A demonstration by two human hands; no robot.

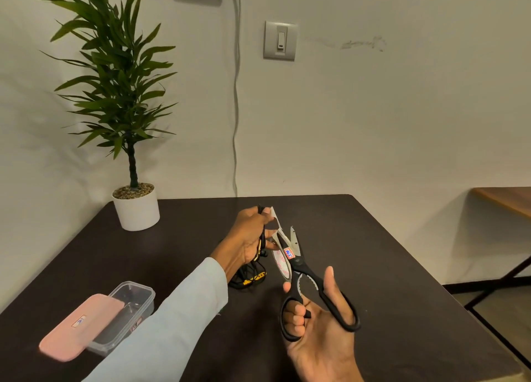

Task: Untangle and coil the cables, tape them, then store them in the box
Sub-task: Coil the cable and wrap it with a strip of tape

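Black cable (261, 248) sits bunched in your left hand (249, 239), its loops hanging to the desk (373, 266), where a yellow-marked part rests just below your wrist. That hand's fingers curl round the coil, and the fingertips pinch a strip of tape (275, 217) pulled up from the roll (283, 262), which hangs between your 2 hands. Your right hand (316, 321) holds the scissors (307, 278), thumb through 1 loop and fingers through the other, blades parted around the tape.

You appear to be at the cutting step, so keep the strip taut: hold your left hand steady and let the roll's weight pull down. Seat the tape deep in the blades rather than at the tips, and close in 1 clean stroke; slack tape is likely to fold and stick to itself. Keep the blades clear of the cable and your left fingers, which are near the cut. Leave enough strip to go round the whole coil.

The box (140, 295) stands well to your left, its pink lid (77, 324) lying askew across it, half covering the opening.
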